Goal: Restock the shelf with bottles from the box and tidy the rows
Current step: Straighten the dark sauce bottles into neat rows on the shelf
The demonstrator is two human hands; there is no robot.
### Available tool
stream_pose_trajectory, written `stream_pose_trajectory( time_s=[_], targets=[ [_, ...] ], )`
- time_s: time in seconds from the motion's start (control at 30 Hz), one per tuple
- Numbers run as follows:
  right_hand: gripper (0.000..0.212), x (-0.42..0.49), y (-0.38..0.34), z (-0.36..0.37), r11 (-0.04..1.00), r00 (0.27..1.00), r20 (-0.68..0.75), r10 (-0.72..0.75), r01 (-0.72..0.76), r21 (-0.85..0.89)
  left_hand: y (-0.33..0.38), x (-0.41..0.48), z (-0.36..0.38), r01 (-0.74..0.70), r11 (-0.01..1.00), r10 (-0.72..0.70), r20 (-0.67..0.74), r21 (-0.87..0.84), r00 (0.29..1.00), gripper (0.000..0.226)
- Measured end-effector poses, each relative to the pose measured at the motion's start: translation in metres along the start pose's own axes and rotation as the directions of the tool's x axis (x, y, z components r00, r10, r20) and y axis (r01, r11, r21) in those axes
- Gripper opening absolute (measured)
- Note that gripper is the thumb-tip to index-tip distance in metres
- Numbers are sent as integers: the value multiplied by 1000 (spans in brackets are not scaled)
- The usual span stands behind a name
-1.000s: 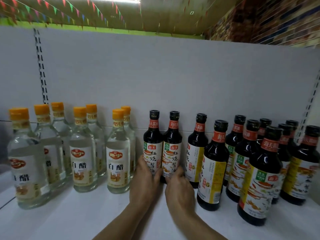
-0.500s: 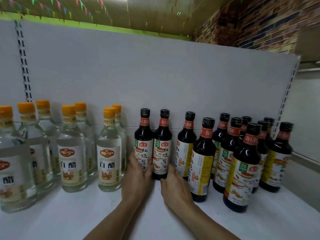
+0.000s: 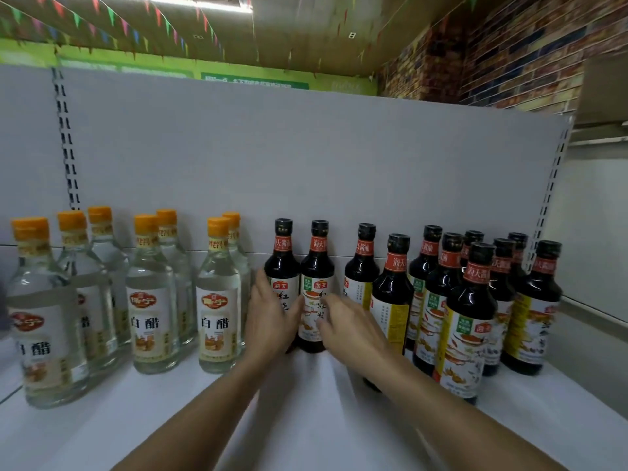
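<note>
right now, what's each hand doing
left hand: holding the first dark bottle
right hand: open, at the second dark bottle, blurred

Glossy dark bottles (image 3: 316, 266) with paper labels and clear bottles (image 3: 217, 287) with orange plastic caps are carried by a matt white shelf (image 3: 170, 409).

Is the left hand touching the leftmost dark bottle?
Touching. Head view shows the left hand wrapped round the leftmost dark bottle, fingers on its side, thumb across its label.
</note>
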State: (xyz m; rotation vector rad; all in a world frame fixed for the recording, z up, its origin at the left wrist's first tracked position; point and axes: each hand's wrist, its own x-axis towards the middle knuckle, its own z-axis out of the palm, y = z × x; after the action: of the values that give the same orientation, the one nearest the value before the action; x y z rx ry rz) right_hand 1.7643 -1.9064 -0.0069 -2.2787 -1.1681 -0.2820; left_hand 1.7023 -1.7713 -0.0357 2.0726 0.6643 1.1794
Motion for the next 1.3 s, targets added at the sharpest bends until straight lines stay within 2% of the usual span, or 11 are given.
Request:
stream_pose_trajectory(
  time_s=[0.1,0.2,0.37,0.43,0.53,0.73,0.87,1.07,1.17,1.3],
  targets=[
    [32,-5,0,-1,1000,999,35,15,-15,19,-1,6,-5,93,994,-87,90,-65,992,82],
    [34,-12,2,-1,1000,997,73,10,-11,18,-9,3,-4,125,989,-116,108,-79,987,69],
    [40,-4,-4,-22,999,998,57,-25,24,26,-2,6,-3,107,993,-102,90,-52,991,80],
    [37,4,-9,-35,999,998,39,-50,50,-2,16,8,-5,50,999,-50,25,2,998,86],
    [37,14,-14,-54,997,997,22,-72,72,-31,49,13,-13,-62,993,69,-67,97,995,85],
    [31,27,-19,-89,991,996,21,-87,89,-95,90,30,-20,-261,938,286,-81,230,955,63],
    [25,42,-23,-113,983,995,4,-100,100,-151,102,43,-18,-361,903,367,19,231,930,44],
    [22,60,-33,-130,956,984,-36,-176,163,-243,112,62,-11,-442,873,417,156,205,895,28],
    [22,70,-37,-136,935,982,-25,-187,170,-310,115,74,-7,-452,863,418,184,225,890,26],
    [26,85,-27,-148,905,983,-22,-184,161,-395,115,87,-5,-483,832,433,223,275,873,37]
  ],
)
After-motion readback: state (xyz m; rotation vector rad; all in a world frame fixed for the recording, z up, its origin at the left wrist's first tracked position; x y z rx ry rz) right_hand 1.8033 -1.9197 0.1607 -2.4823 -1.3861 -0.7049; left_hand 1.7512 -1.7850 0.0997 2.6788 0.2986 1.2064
